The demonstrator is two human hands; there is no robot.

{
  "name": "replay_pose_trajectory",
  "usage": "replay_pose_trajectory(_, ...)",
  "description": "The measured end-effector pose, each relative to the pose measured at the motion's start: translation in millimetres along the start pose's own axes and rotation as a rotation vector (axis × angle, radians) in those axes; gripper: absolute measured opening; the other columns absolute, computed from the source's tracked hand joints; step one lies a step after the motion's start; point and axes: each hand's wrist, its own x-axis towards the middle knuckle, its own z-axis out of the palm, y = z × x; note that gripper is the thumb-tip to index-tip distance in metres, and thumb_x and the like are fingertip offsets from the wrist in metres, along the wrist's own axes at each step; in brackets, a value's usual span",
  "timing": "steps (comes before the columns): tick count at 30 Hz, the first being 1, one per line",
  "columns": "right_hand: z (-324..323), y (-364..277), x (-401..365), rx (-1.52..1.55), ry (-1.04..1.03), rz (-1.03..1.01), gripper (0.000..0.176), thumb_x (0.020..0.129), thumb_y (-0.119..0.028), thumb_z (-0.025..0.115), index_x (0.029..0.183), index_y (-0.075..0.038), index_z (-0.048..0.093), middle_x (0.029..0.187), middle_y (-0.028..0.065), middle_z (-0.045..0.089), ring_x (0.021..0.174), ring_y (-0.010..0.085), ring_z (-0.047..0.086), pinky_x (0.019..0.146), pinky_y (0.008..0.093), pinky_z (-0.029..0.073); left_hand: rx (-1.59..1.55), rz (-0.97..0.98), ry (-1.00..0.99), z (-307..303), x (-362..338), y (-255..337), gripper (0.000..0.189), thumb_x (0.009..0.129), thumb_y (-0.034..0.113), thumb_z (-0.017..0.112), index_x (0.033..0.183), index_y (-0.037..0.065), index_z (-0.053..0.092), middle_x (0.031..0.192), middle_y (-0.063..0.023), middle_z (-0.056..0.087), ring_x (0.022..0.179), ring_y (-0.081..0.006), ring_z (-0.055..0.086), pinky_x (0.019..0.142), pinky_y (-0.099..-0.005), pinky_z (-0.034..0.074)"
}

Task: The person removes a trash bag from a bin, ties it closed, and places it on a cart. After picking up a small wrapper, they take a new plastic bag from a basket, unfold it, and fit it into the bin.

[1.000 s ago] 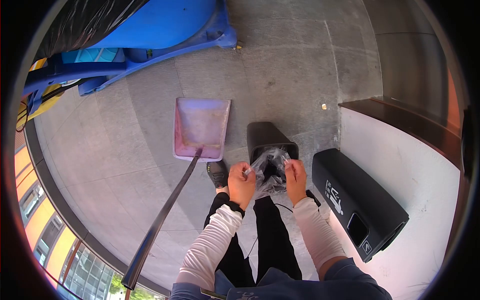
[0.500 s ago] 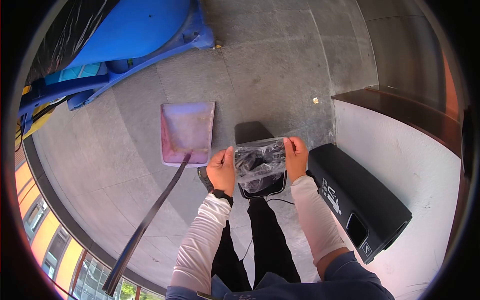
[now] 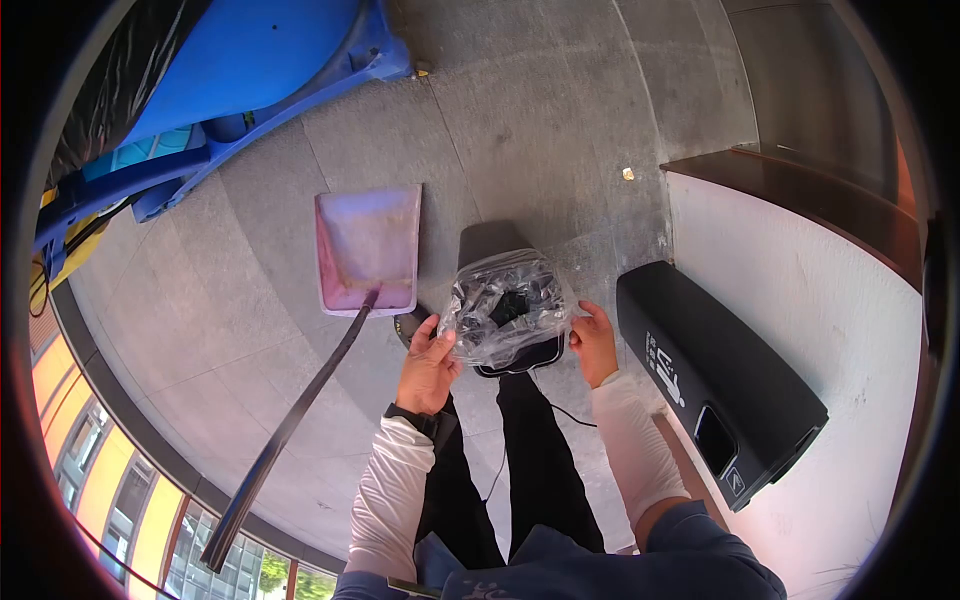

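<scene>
Clear, crinkled plastic bag (image 3: 480, 345) hangs spread open between your two hands, over the mouth of the black, tapered plastic bin (image 3: 490, 240) on the grey tiled floor (image 3: 520, 130). Your left hand (image 3: 428, 368) has its grip pinched on one edge of the bag, and your right hand (image 3: 595, 340) has its grip pinched at the opposite edge. Beside the bin, nearer your left hand, lies the pinkish-purple dustpan (image 3: 370, 245) with its long dark handle (image 3: 300, 405).
</scene>
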Motion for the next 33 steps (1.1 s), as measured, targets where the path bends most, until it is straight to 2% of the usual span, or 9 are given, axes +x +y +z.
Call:
replay_pose_trajectory(4,15.8,2.6,-37.6,-0.440,0.256,-0.621,0.032,0.079,-0.002,0.060,0.110,-0.007,0.053,0.095,0.0057,0.053,0.074,0.0139,0.051,0.061,0.0255,0.044,-0.048,-0.035,-0.035,1.3,-15.6,-10.8,0.043,0.082,0.003,0.061,0.119,0.017,0.044,0.098,0.0024,0.056,0.082,-0.0108,0.053,0.074,-0.0328,0.042)
replay_pose_trajectory(7,42.2,-44.2,-65.3,-1.099,-0.016,-1.078,0.039,0.071,0.002,0.061,0.108,-0.008,0.055,0.103,0.0081,0.050,0.084,0.0243,0.051,0.074,0.0347,0.045,-0.136,-0.042,0.011,22.2,-38.6,-7.4,0.037,0.081,-0.002,0.058,0.112,0.017,0.049,0.089,0.0019,0.059,0.078,-0.0129,0.056,0.076,-0.0342,0.047)
replay_pose_trajectory(8,53.4,-47.1,-68.7,-1.123,-0.061,-1.116,0.032,0.064,0.001,0.065,0.095,-0.006,0.058,0.101,0.0087,0.052,0.085,0.0315,0.050,0.076,0.0421,0.042,-0.117,-0.040,0.018,21.3,-38.6,-11.0,0.034,0.081,-0.002,0.057,0.109,0.016,0.050,0.088,0.0016,0.059,0.078,-0.0130,0.056,0.076,-0.0344,0.047)
replay_pose_trajectory(14,41.4,-20.7,-52.9,-1.249,-0.032,-1.120,0.015,0.069,-0.006,0.065,0.081,-0.007,0.056,0.100,0.0074,0.051,0.093,0.0291,0.050,0.077,0.0411,0.039,-0.101,-0.088,0.143,-7.7,-23.3,-51.2,0.009,0.083,0.003,0.057,0.084,0.010,0.052,0.080,-0.0005,0.055,0.073,-0.0127,0.053,0.076,-0.0326,0.046)
replay_pose_trajectory(21,21.6,4.7,-64.5,-1.140,0.062,-1.045,0.019,0.067,0.001,0.064,0.082,-0.006,0.055,0.095,0.0129,0.051,0.091,0.0334,0.051,0.076,0.0436,0.041,-0.198,-0.184,0.303,-3.5,-16.8,-67.3,0.008,0.084,0.004,0.057,0.083,0.009,0.051,0.073,-0.0023,0.053,0.067,-0.0132,0.054,0.069,-0.0310,0.050)
replay_pose_trajectory(24,19.4,22.4,-57.7,-0.962,0.133,-0.970,0.018,0.070,0.006,0.061,0.083,-0.003,0.054,0.096,0.0139,0.051,0.087,0.0300,0.054,0.070,0.0385,0.046,-0.209,-0.140,0.326,-2.2,-14.1,-74.7,0.009,0.083,0.003,0.056,0.083,0.008,0.050,0.071,-0.0028,0.053,0.064,-0.0135,0.053,0.069,-0.0309,0.051)
replay_pose_trajectory(27,20.1,39.9,-56.1,-0.483,0.057,-0.654,0.014,0.075,0.006,0.061,0.085,-0.001,0.054,0.099,0.0126,0.052,0.085,0.0218,0.056,0.065,0.0281,0.049,-0.175,-0.084,0.301,-1.6,-12.2,-77.1,0.010,0.083,0.001,0.056,0.082,0.009,0.049,0.072,-0.0025,0.053,0.064,-0.0135,0.054,0.067,-0.0299,0.051)
replay_pose_trajectory(30,19.7,46.4,-54.8,-0.267,0.080,-0.531,0.011,0.078,0.002,0.062,0.086,0.001,0.054,0.100,0.0088,0.053,0.082,0.0127,0.055,0.065,0.0216,0.049,-0.119,0.003,0.302,2.8,-12.8,-71.9,0.013,0.085,0.001,0.054,0.078,0.010,0.048,0.075,-0.0027,0.054,0.067,-0.0144,0.054,0.070,-0.0306,0.050)
replay_pose_trajectory(33,22.5,43.4,-53.2,-0.229,0.125,-0.394,0.010,0.080,0.000,0.062,0.086,0.000,0.054,0.092,0.0053,0.055,0.076,0.0093,0.054,0.065,0.0221,0.048,-0.087,0.001,0.246,-0.5,-13.3,-68.0,0.014,0.085,0.002,0.055,0.077,0.011,0.048,0.075,-0.0019,0.055,0.068,-0.0138,0.054,0.071,-0.0308,0.050)
